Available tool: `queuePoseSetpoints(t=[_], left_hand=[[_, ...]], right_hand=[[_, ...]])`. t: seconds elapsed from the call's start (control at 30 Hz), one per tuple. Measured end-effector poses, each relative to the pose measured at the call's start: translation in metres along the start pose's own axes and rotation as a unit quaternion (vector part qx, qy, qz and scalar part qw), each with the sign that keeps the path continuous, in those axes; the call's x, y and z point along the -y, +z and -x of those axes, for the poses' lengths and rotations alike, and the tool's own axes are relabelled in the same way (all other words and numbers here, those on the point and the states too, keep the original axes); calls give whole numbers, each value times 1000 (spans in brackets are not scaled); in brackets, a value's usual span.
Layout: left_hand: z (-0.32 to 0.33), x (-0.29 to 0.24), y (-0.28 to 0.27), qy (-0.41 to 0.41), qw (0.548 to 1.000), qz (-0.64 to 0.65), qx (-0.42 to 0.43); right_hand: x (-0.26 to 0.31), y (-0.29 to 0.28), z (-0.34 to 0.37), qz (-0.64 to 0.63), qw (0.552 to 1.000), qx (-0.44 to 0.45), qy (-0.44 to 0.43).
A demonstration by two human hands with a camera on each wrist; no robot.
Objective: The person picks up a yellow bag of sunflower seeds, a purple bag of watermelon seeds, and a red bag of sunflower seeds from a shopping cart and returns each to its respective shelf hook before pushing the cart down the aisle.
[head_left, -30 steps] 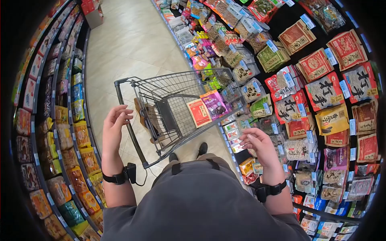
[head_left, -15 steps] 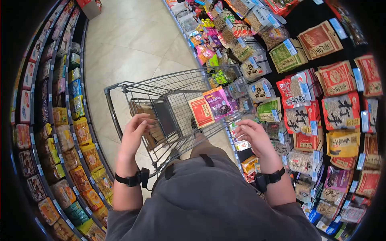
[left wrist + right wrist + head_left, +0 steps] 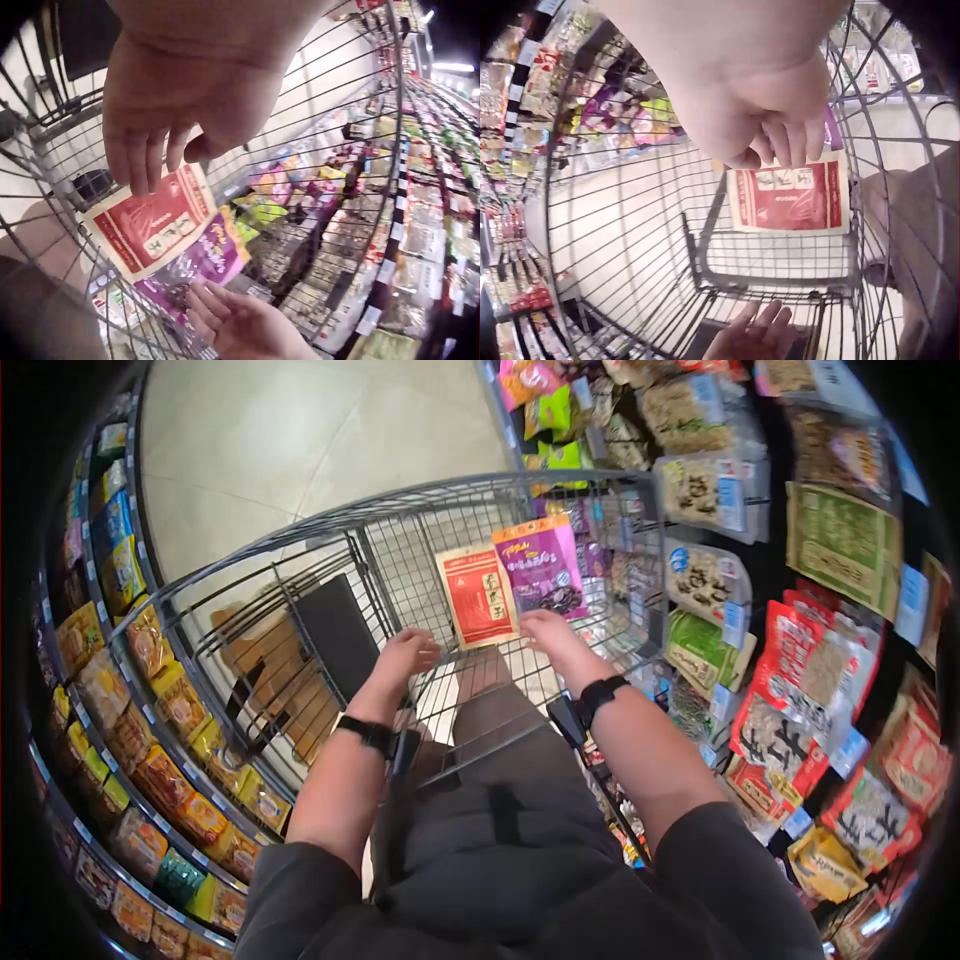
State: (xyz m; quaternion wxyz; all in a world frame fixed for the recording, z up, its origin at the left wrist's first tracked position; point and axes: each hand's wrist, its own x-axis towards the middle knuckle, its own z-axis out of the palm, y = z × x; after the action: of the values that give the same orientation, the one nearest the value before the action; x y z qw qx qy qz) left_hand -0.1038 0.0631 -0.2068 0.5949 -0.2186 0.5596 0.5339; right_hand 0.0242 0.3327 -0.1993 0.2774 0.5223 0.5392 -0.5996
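A red and cream packet (image 3: 480, 597) and a purple packet with an orange top (image 3: 541, 567) lie side by side in a wire shopping cart (image 3: 400, 500). My left hand (image 3: 408, 655) hangs over the cart, left of the red packet, with relaxed fingers and nothing held. My right hand (image 3: 553, 643) is near the lower edges of both packets, its fingers loosely bent; whether it touches them is unclear. In the left wrist view, the left fingers (image 3: 154, 154) overlap the red packet (image 3: 161, 225). The right wrist view has the right hand (image 3: 757, 105) over the red packet's edge (image 3: 791, 199).
Shelves of yellow and orange snack packs (image 3: 180, 700) run along the left. On the right hang green (image 3: 842, 550) and red bags (image 3: 810, 670) with blue price tags. A dark flap (image 3: 335, 635) and brown slats (image 3: 275, 680) are at the cart's left end. Tiled floor (image 3: 300, 430) lies beyond.
Both hands have moved forward and closer together, from near the cart's side to over its basket. The cart and its two packets appear larger and nearer. The view has shifted.
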Motion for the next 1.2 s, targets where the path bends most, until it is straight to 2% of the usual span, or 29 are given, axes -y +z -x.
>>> queuePoseSetpoints(t=[0.03,0.1,0.17,0.2,0.23,0.3,0.33,0.47,0.57,0.63,0.67,0.73,0.77,0.83,0.87,1.0,1.1,1.13,1.17,1.2], left_hand=[[-25,14,5,-16,1000,-5,-4],[-68,38,12,-39,998,-2,-48],[-108,68,16,-25,976,-189,-103],[-114,69,21,-6,962,-248,-115],[-115,75,26,6,944,-306,-121],[-115,73,36,-2,960,-269,-80],[-118,81,40,13,968,-237,-85],[-128,97,40,55,973,-203,-96],[-129,94,37,33,987,-142,-72],[-131,95,34,33,987,-131,-84],[-141,106,27,46,984,-152,-83],[-159,130,17,77,979,-164,-97],[-150,111,24,80,979,-158,-96],[-131,78,27,-6,991,-99,-86],[-137,88,24,28,992,-98,-80],[-135,79,19,7,995,-79,-62],[-120,54,19,-6,993,-57,-108],[-141,81,5,36,992,-76,-98],[-138,78,2,39,991,-75,-101],[-134,76,0,53,981,-131,-130]], right_hand=[[-6,-2,-23,50,999,-9,11],[-38,-4,-68,51,999,12,7],[-55,3,-113,149,985,-68,-47],[-25,12,-89,181,979,-78,-57],[-21,17,-90,180,980,-68,-50],[-30,21,-91,96,992,-45,-64],[-38,24,-97,84,990,-72,-93],[-50,16,-106,130,984,-110,-50],[-55,21,-108,100,988,-113,-44],[-59,26,-114,205,944,-218,-142],[-64,23,-120,166,966,-165,-111],[-63,29,-118,171,965,-176,-92],[-63,29,-118,170,963,-188,-95],[-62,30,-124,154,966,-189,-87],[-61,32,-125,133,970,-189,-75],[-59,47,-120,52,979,-192,-37],[-34,60,-96,82,987,-141,-2],[-34,64,-95,82,987,-140,-4],[-36,68,-96,54,990,-129,7],[-37,72,-97,24,992,-118,19]])
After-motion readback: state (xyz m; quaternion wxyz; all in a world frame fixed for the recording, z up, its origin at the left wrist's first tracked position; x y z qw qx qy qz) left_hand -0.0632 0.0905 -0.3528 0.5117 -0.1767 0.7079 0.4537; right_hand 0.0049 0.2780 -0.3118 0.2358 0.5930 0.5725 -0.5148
